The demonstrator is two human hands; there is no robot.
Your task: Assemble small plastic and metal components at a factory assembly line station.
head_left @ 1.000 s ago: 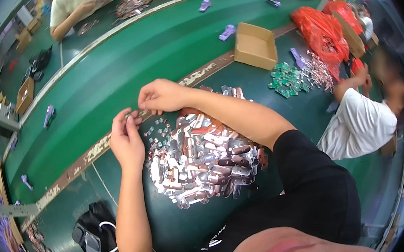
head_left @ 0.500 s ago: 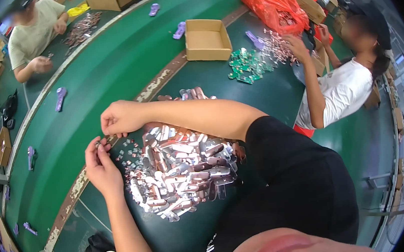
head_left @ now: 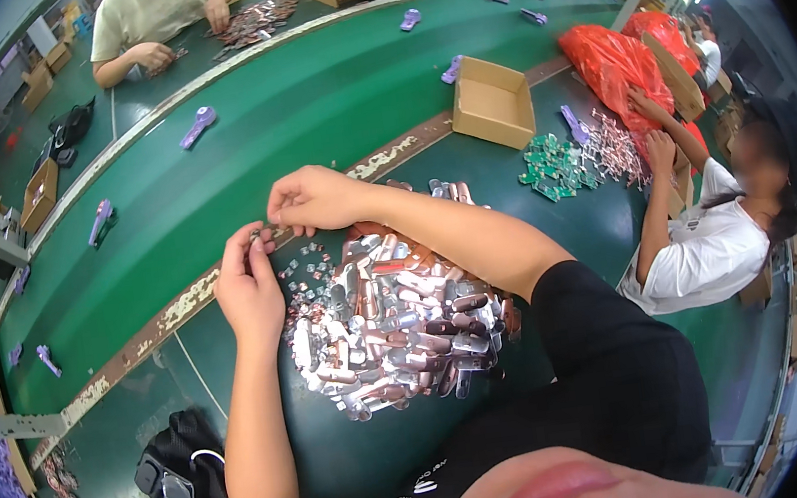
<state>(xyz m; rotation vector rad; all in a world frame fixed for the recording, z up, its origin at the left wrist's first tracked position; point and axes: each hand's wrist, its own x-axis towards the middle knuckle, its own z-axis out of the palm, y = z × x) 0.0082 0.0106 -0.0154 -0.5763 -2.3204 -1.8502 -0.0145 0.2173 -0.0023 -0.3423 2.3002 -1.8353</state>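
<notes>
My left hand (head_left: 251, 279) is pinched closed at the table's far edge, with a tiny dark part at its fingertips, too small to name. Close by on the right, my right hand (head_left: 316, 199) is curled, thumb and fingers together; whether anything sits in them is hidden. Under my right forearm spreads a heap of shiny, elongated rounded pieces (head_left: 418, 326), silvery and brown. Small clear bits (head_left: 306, 268) lie scattered between that heap and my hands.
Beyond a worn rail (head_left: 177, 311), a green conveyor belt (head_left: 301, 102) carries spaced purple handheld casings (head_left: 197, 126). Rightward are an open cardboard box (head_left: 492, 103), green circuit boards (head_left: 552, 165), a red bag (head_left: 615, 68) and a co-worker (head_left: 706, 241). A black bag (head_left: 187, 474) lies near left.
The whole view has swung, so the table and belt sit further right in the picture. My hands keep nearly the same pose. The right-hand co-worker's one hand is now at the red bag.
</notes>
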